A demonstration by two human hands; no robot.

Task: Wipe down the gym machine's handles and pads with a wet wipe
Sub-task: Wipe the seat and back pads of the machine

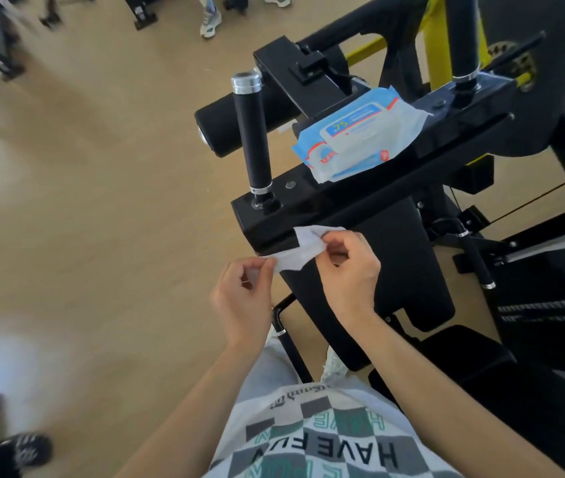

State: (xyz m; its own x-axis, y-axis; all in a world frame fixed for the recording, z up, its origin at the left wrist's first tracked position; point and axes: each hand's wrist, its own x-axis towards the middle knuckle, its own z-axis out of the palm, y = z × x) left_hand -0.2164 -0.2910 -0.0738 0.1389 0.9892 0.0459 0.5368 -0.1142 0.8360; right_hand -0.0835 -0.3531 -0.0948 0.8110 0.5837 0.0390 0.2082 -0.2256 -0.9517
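White, crumpled wet wipe [300, 250] stretches between left hand [243, 298] and right hand [350, 270], both pinching it, near the glossy black handle [251, 132].

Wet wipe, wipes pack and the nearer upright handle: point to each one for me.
wet wipe [300, 251]: head view, middle of the white sheet.
wipes pack [360, 132]: head view, on its white lid flap.
nearer upright handle [252, 132]: head view, midway up the black grip.
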